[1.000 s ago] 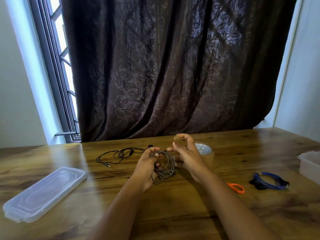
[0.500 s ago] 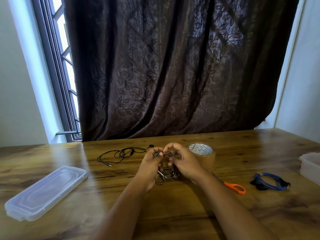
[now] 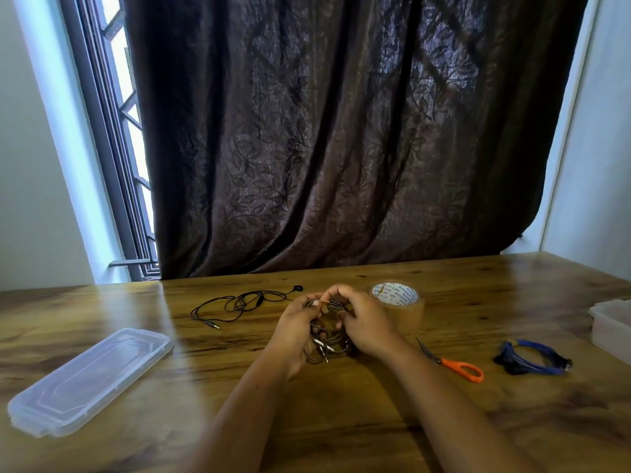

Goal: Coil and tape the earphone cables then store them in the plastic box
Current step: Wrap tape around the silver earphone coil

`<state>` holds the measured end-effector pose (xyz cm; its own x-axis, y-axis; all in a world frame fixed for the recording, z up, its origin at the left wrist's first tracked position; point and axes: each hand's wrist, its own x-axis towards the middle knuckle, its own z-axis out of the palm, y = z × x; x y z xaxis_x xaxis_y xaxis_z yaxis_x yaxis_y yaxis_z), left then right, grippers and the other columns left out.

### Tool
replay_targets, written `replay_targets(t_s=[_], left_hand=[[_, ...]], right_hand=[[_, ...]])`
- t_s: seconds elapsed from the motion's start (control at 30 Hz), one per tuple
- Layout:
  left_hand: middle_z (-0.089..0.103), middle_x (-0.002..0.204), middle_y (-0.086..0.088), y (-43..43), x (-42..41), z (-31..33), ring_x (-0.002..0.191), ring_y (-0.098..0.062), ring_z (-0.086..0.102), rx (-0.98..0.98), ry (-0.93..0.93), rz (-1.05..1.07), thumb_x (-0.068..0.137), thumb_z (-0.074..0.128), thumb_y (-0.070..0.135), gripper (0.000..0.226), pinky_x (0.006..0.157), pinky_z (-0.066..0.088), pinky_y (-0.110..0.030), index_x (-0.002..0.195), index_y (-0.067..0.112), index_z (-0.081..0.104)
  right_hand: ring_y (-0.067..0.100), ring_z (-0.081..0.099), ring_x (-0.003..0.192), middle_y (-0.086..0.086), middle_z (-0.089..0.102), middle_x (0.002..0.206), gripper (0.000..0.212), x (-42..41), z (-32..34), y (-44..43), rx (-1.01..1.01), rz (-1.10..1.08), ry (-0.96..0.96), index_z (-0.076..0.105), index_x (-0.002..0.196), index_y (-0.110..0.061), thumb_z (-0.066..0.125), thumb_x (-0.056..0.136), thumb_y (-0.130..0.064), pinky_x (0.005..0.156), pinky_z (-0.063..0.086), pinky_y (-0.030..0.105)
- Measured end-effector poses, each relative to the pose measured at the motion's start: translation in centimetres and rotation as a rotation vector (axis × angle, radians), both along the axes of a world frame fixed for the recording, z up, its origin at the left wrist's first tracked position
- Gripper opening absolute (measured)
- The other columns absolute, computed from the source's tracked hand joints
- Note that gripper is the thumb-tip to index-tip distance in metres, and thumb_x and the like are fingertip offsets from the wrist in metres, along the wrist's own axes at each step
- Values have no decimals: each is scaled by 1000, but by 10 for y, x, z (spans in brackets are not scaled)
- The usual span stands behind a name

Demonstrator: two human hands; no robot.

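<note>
- In the head view, we see both hands meet over the middle of the tabletop (image 3: 341,421), with the grey earphone coil (image 3: 324,348) between them. We cannot tell if the coil touches the wood or hangs just above it.
- The left hand (image 3: 295,324) grips the left side of the coil with curled fingers. The right hand (image 3: 367,324) curls over the right side, and its fingertips meet the left thumb at the top of the ring.
- The ring stands nearly upright and faces us, with its plug ends at the bottom. The place to bind is therefore at the top, equally near to both hands. A pale spot there may be tape, but it is too small to tell.
- We judge that the step in hand is the taping of this coil, and that the storing comes after.
- The tape roll (image 3: 397,302) stands just behind the right hand and the scissors (image 3: 461,368) lie to its right, so the right hand is nearer to both.
- The plastic box (image 3: 611,324) is at the far right edge, well apart from the hands, and again the right hand is nearer. A clear lid (image 3: 92,380) lies far to the left.
- A blue coil (image 3: 532,358) lies between the scissors and the box, not yet inside. A black earphone (image 3: 239,302) lies loose and uncoiled, behind and to the left of the left hand.
</note>
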<state>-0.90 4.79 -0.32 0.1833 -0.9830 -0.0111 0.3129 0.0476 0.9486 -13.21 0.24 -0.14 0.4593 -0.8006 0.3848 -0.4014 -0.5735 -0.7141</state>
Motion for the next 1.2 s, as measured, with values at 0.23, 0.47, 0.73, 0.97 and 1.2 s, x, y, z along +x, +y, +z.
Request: replay_targets(t_s=[0.23,0.47,0.73,0.97,1.2], left_hand=[[67,98,-17,1,0,-1,72,-20,66,-34,0,-72,100,43,16,26,58,55,-29,120,4,54],[69,105,-6,-4,2,-12,94,-20,67,-123,-417,81,99,46,22,19,78,55,-31,111,17,60],[61,79,0,-4,-1,-11,57,3,55,-199,-512,94,100,43,20,21,52,42,-14,97,7,58],[66,91,-8,-4,-7,-11,76,-17,68,-233,-511,45,98,47,15,12,69,56,-29,103,9,56],[64,89,-14,-4,-4,-12,70,-15,62,-224,-491,80,100,41,12,15,59,49,-23,103,4,54]], right_hand=[[2,54,88,-9,57,102,47,-2,1,0,-54,-5,44,56,107,-31,52,83,9,59,40,6],[2,59,78,-13,56,92,36,-1,-2,0,-71,-11,58,56,105,-33,54,90,0,59,43,12],[21,65,63,-5,64,72,14,2,-5,-3,-76,-15,-116,58,90,-29,48,98,-26,60,56,45],[14,60,51,-3,62,65,23,0,-1,-3,-57,-94,-184,53,83,-32,39,101,-29,55,52,39],[13,60,54,-3,65,68,5,-6,-2,-6,-2,84,-180,60,90,-34,65,89,-33,56,50,35]])
